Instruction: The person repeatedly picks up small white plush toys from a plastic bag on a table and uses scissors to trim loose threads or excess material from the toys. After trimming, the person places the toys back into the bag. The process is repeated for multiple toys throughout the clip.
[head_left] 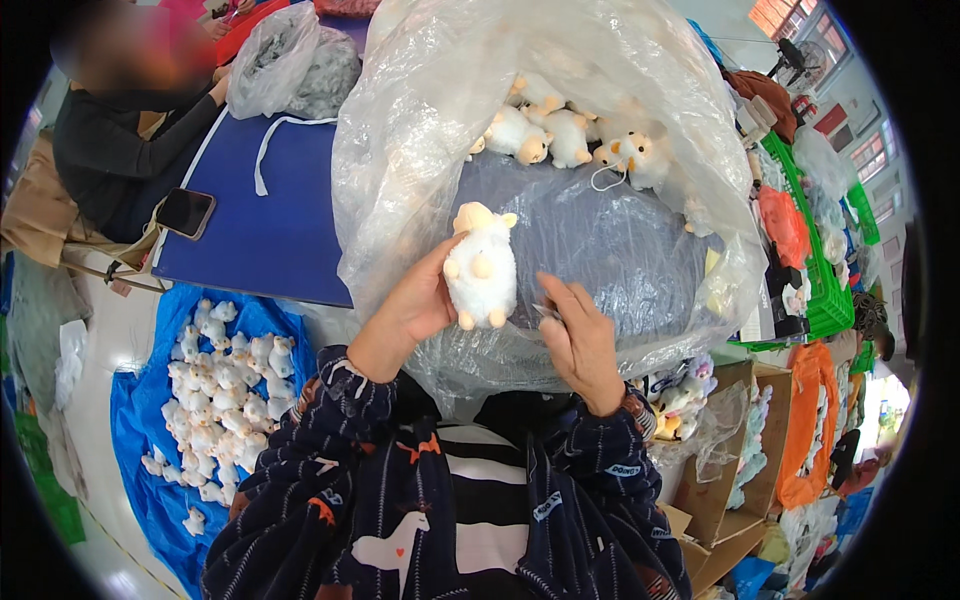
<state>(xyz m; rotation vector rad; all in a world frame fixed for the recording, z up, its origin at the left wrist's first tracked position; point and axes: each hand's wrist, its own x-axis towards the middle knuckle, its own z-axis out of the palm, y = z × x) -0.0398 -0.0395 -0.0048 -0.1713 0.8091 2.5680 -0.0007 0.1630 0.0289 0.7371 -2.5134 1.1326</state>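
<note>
My left hand (423,297) is closed round the side of a small white plush sheep (492,268) with a cream head and feet. It holds the sheep upright over the front of a clear plastic bag (410,130). To the right of the sheep and apart from it is my right hand (580,340). Its fingers are bent together on a small thin object (545,311), mostly hidden, that I cannot make out. Several more plush sheep (519,137) lie at the far side inside the bag's mouth; one (637,155) has a white loop of string.
On the blue table (270,215) lie a phone (186,213) and a bag of grey stuffing (305,70). At the left, a person in dark sleeves sits. Many plush toys fill a blue sheet (135,410) on the floor. Cardboard boxes (735,525) and green crates (825,290) stand at the right.
</note>
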